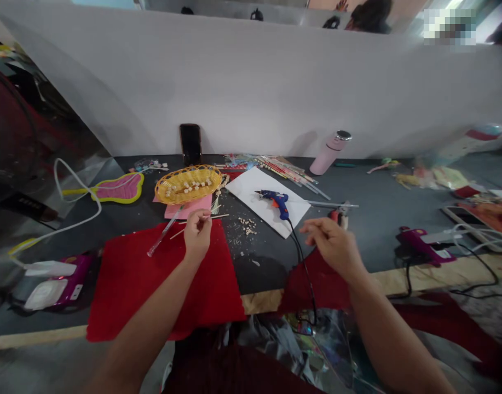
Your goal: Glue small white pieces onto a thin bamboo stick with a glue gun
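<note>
My left hand (198, 234) is closed in a pinch above the upper edge of a red cloth (136, 279); what it holds is too small to name. Thin sticks (220, 216) lie beside it. My right hand (327, 241) hovers with fingers loosely bent near a pair of pliers (341, 216); whether anything is between its fingertips is unclear. Between my hands, a blue glue gun (280, 206) rests on a white board (253, 189). Small pale beads (247, 226) lie scattered on the dark table. A yellow basket (164, 192) with pale pieces in it stands beyond my left hand.
A phone (190, 143) leans on the white partition (251, 87). Packaged sticks (289, 171) and a pink bottle (330, 153) stand or lie at the back. Purple power strips (72, 282) sit at both sides. The glue gun's black cord (304, 262) hangs over the front edge.
</note>
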Demonstrator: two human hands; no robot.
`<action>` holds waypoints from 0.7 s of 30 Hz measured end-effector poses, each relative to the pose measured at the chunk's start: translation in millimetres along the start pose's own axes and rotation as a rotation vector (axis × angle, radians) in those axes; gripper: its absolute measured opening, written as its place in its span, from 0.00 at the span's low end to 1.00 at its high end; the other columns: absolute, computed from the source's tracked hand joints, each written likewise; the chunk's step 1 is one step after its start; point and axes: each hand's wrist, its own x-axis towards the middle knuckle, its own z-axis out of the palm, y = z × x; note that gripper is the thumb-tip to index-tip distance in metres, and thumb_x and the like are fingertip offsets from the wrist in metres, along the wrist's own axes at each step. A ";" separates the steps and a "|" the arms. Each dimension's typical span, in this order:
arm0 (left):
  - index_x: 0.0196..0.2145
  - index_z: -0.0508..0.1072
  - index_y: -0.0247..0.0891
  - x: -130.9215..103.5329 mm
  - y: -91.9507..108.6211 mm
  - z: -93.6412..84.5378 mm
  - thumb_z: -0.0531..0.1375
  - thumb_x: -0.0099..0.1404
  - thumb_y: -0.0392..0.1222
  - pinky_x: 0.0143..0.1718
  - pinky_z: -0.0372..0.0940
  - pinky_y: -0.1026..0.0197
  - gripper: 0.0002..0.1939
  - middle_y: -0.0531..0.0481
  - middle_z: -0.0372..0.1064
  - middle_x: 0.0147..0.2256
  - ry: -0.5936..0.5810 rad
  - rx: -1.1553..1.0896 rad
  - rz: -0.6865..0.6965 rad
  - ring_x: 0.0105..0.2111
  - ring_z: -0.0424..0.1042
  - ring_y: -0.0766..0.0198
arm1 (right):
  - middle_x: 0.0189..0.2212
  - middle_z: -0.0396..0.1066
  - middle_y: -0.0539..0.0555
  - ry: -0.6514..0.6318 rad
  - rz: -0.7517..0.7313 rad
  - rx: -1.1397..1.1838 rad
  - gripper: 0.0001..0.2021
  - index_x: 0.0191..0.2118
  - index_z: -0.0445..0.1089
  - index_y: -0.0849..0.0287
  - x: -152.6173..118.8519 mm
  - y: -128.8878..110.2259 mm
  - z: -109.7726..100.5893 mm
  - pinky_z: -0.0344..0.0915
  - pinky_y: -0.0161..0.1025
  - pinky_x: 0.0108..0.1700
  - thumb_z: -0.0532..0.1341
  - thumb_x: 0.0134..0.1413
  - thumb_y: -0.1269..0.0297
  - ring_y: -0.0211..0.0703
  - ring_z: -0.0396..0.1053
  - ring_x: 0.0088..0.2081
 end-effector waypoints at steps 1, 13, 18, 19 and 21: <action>0.37 0.70 0.36 -0.1 0.4 0.2 0.56 0.59 0.40 0.34 0.61 0.64 0.09 0.46 0.67 0.37 -0.011 -0.002 0.002 0.33 0.66 0.65 | 0.23 0.71 0.53 -0.066 0.000 -0.040 0.16 0.29 0.65 0.57 -0.2 1.1 6.1 0.61 0.35 0.26 0.52 0.55 0.49 0.38 0.66 0.20; 0.35 0.70 0.37 -4.2 7.4 2.3 0.54 0.59 0.37 0.33 0.62 0.63 0.07 0.47 0.66 0.36 -0.146 0.068 0.095 0.32 0.65 0.65 | 0.19 0.64 0.50 -0.422 -0.236 -0.238 0.17 0.22 0.63 0.56 -9.8 7.3 65.1 0.51 0.34 0.26 0.49 0.60 0.58 0.38 0.62 0.23; 0.33 0.70 0.38 -9.6 12.4 2.8 0.54 0.60 0.35 0.35 0.63 0.62 0.06 0.47 0.67 0.38 -0.276 0.103 0.177 0.37 0.66 0.63 | 0.32 0.71 0.55 -0.494 -0.334 -0.112 0.11 0.36 0.70 0.56 -15.4 17.5 84.2 0.61 0.38 0.38 0.51 0.59 0.66 0.43 0.68 0.36; 0.33 0.70 0.38 -10.5 13.7 2.8 0.54 0.60 0.35 0.36 0.63 0.62 0.06 0.47 0.67 0.38 -0.288 0.105 0.191 0.38 0.66 0.63 | 0.32 0.71 0.55 -0.482 -0.329 -0.106 0.11 0.36 0.71 0.56 -15.5 19.8 85.3 0.61 0.38 0.39 0.51 0.59 0.66 0.43 0.67 0.36; 0.33 0.70 0.38 -11.3 15.4 2.9 0.54 0.60 0.34 0.37 0.63 0.61 0.05 0.47 0.67 0.38 -0.296 0.110 0.208 0.39 0.66 0.62 | 0.34 0.71 0.55 -0.439 -0.310 -0.117 0.11 0.38 0.70 0.55 -13.1 25.9 83.7 0.62 0.38 0.41 0.51 0.59 0.66 0.43 0.67 0.38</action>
